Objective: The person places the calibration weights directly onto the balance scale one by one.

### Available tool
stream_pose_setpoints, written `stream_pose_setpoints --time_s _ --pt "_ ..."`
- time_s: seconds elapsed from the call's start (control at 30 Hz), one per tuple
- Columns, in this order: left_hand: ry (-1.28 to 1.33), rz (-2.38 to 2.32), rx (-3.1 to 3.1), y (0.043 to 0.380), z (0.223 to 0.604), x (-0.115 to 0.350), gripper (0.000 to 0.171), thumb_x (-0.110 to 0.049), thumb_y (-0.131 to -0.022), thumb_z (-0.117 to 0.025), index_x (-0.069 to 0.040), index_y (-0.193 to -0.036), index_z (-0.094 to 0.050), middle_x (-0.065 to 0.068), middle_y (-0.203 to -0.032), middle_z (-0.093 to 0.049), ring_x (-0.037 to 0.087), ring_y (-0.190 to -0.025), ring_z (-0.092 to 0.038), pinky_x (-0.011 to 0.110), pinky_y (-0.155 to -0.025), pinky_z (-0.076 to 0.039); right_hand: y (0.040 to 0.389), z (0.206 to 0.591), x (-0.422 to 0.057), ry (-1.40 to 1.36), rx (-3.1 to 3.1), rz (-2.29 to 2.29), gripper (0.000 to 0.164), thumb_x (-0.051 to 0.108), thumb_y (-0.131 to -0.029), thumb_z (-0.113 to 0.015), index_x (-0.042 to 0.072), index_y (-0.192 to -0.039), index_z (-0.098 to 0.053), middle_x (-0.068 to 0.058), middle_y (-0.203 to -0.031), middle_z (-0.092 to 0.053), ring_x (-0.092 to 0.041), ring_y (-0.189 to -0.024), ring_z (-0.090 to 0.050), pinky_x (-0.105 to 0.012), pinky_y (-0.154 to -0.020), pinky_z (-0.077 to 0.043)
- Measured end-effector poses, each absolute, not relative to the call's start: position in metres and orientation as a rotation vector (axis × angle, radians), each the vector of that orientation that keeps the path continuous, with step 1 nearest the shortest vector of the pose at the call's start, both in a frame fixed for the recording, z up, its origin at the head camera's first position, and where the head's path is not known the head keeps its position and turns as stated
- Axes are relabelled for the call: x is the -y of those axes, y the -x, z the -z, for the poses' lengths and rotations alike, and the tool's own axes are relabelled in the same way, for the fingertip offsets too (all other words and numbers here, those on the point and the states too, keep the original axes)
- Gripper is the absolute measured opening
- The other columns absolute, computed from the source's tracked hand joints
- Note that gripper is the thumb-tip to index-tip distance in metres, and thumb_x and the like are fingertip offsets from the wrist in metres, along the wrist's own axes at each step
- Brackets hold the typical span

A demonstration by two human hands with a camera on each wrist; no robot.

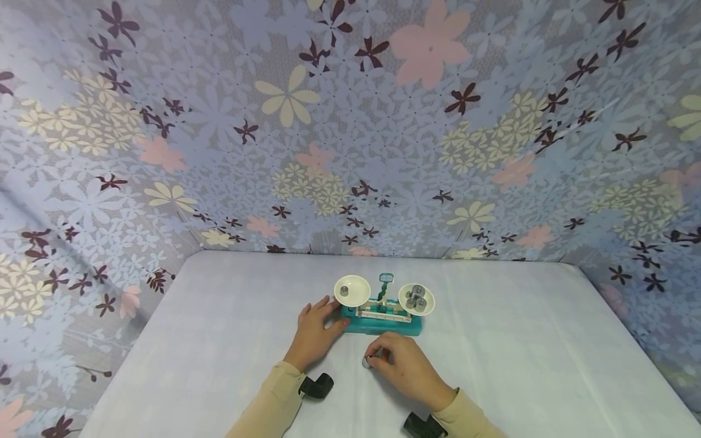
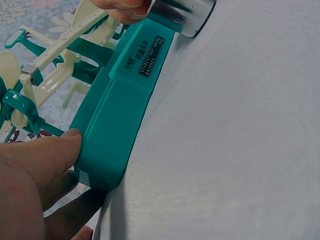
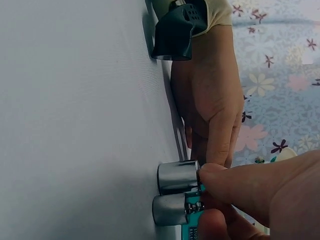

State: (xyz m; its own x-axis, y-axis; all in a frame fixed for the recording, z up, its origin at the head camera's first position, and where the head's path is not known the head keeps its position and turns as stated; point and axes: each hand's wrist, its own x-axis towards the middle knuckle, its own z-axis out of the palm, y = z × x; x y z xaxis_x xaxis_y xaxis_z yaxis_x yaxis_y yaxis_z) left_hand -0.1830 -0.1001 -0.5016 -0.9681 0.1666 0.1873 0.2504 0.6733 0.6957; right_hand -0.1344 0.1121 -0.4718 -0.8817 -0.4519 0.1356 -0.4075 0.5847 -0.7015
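A green and white balance scale (image 1: 383,327) stands on the table. My left hand (image 1: 313,333) grips the left end of its base, thumb at the front and fingers round the end, as the left wrist view shows. In front of the scale my right hand (image 1: 404,368) pinches a metal weight (image 3: 177,177) by its top, thumb against it. A second metal weight (image 3: 169,210) with a knob stands right beside it, close to the fingers. One small weight (image 1: 344,291) lies in the left pan (image 1: 358,297); several weights (image 1: 418,290) sit in the right pan (image 1: 429,303).
A pale cloth covers the table (image 1: 526,353). Flower-patterned fabric (image 1: 350,134) rises behind it and at both sides. Black wrist cameras (image 1: 317,387) are strapped to both sleeves.
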Motion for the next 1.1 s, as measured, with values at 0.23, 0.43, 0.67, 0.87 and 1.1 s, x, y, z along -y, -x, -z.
stream_pose_setpoints --time_s 0.23,0.43,0.67,0.87,1.1 --pt "0.356 1.165 2.773 0.184 0.503 0.1 0.05 -0.039 -0.088 -0.06 -0.011 -0.128 -0.056 0.004 -0.131 -0.055 0.023 -0.131 -0.037 0.049 -0.111 -0.013 0.135 0.469 -0.112 0.709 -2.746 1.19 0.007 0.017 -0.082 -0.071 0.02 -0.086 -0.067 0.013 -0.083 -0.059 -0.001 -0.069 -0.052 -0.02 -0.059 -0.046" --pt "0.353 1.169 2.771 0.184 0.503 0.099 0.049 -0.038 -0.087 -0.061 -0.01 -0.128 -0.056 0.004 -0.13 -0.055 0.023 -0.131 -0.038 0.049 -0.111 -0.013 0.134 0.464 -0.112 0.695 -2.76 1.221 0.007 0.02 -0.082 -0.07 0.022 -0.087 -0.067 0.014 -0.083 -0.058 -0.002 -0.068 -0.052 -0.02 -0.057 -0.046" --pt "0.353 1.16 2.77 0.184 0.504 0.099 0.05 -0.04 -0.088 -0.06 -0.01 -0.128 -0.056 0.005 -0.13 -0.055 0.024 -0.131 -0.038 0.05 -0.111 -0.013 0.135 0.458 -0.111 0.715 -2.765 1.253 0.005 0.022 -0.084 -0.069 0.023 -0.088 -0.067 0.015 -0.082 -0.057 -0.002 -0.065 -0.052 -0.021 -0.056 -0.046" --pt "0.348 1.159 2.764 0.183 0.503 0.1 0.051 -0.04 -0.088 -0.06 -0.009 -0.128 -0.056 0.006 -0.13 -0.055 0.024 -0.131 -0.038 0.05 -0.111 -0.014 0.135 0.453 -0.108 0.716 -2.795 1.257 0.004 0.026 -0.085 -0.068 0.027 -0.089 -0.067 0.017 -0.081 -0.056 -0.002 -0.065 -0.052 -0.021 -0.054 -0.045" --pt "0.343 1.152 2.765 0.183 0.504 0.099 0.05 -0.04 -0.088 -0.06 -0.009 -0.128 -0.056 0.006 -0.129 -0.056 0.024 -0.131 -0.038 0.05 -0.111 -0.014 0.137 0.446 -0.104 0.763 -2.828 1.348 0.012 0.037 -0.086 -0.064 0.025 -0.088 -0.067 0.018 -0.077 -0.054 -0.003 -0.066 -0.05 -0.02 -0.054 -0.044"
